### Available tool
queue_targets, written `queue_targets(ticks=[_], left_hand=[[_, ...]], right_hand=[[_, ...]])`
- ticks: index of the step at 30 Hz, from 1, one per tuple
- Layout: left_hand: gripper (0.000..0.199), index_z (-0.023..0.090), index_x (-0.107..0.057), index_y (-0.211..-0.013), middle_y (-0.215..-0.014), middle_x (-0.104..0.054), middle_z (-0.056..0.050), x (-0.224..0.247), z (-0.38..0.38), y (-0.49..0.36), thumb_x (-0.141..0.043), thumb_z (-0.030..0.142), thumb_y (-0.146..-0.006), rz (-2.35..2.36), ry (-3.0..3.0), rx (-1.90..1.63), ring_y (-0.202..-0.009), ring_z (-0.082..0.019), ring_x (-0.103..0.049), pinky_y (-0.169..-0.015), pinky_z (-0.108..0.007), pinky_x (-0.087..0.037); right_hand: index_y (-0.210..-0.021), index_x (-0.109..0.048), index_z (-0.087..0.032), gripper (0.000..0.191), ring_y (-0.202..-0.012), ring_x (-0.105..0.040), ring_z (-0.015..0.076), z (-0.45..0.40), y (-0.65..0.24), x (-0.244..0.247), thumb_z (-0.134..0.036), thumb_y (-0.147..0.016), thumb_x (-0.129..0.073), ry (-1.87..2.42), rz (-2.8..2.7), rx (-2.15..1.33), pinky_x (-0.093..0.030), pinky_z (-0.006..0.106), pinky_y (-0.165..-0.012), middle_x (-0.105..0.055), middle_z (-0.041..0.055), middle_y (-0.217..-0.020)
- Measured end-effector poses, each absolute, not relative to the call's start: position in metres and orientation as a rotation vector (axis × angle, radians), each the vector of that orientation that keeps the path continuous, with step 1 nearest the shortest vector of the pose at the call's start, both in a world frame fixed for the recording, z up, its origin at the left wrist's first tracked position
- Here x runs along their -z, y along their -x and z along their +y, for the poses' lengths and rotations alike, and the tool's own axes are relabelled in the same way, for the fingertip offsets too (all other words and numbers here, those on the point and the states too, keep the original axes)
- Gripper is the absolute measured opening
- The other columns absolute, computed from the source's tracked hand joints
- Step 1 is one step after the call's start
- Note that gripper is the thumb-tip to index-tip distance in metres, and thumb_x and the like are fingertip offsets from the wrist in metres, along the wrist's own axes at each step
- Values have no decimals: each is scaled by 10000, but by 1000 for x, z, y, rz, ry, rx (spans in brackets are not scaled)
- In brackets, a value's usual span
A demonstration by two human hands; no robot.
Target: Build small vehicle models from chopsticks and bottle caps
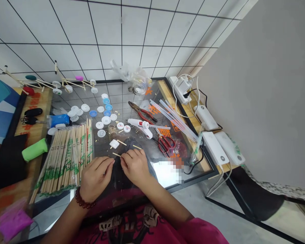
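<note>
My left hand (98,176) is closed in a pinch just above the glass tabletop, its fingertips pointing right; anything between them is too small or hidden to make out. Close beside it, my right hand (136,167) has its fingers curled and pressed together, and what they hold is hidden. A short wooden stick piece (116,154) meets the edge of my right fingers; whether it is gripped or lies behind them I cannot tell. Another stick piece (137,147) lies past my right knuckles. Ahead, a small white squarish piece (114,144) has bits of stick beside it.
Packed wooden chopsticks (66,156) lie left. Bottle caps (106,120) are scattered ahead. A glue gun (141,126), pliers (142,112), red-handled scissors (166,144) and clear glue sticks (178,118) lie right. A power strip (179,88) and cables run along the right edge. Stick models (73,81) stand far left.
</note>
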State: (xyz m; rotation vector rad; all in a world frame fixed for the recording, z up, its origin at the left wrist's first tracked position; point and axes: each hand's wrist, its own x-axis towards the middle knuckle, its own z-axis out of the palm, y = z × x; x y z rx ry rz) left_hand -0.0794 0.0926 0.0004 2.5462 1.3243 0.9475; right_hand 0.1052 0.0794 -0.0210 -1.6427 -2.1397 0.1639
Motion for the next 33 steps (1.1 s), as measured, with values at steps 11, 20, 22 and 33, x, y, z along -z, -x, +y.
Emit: queue_targets(ticks=[11,20,22,33], left_hand=[[102,217,-738,-907,-864,-772,-39,-2,95,84,-644,182,-887,1400,-2359,-1066,-811,-172,-726,-803,-285,-560],[133,205,-711,-941,-887,-760,-39,-2,92,84,-672,109,-857,1346,-2406,-1149,-825,-169,-712,-808,-286,-553],[134,198,-707,-947,-887,-755,-40,-4,89,79,-658,104,-866,1307,-2447,-1098,-824,-170,-707,-794,-288,-549],[265,158,-700,-1087,-1034,-713,-98,-4,62,47,-514,80,-916,1154,-2792,-446,-946,-243,-638,-811,-386,-549]], right_hand=[[-789,-661,-201,122,-754,-560,188,68,-149,18,-191,-906,-628,1789,-2045,-65,-260,348,-714,-670,23,-769],[-991,-693,-198,114,-807,-621,206,78,-156,17,-278,-963,-617,1923,-2046,-128,-309,343,-721,-709,56,-893],[-882,-691,-201,111,-769,-617,189,78,-156,15,-214,-953,-608,1921,-2073,-163,-306,335,-712,-697,41,-828],[-842,-672,-208,66,-768,-636,157,45,-131,6,-161,-889,-674,1664,-2197,-548,-366,302,-719,-691,1,-800]])
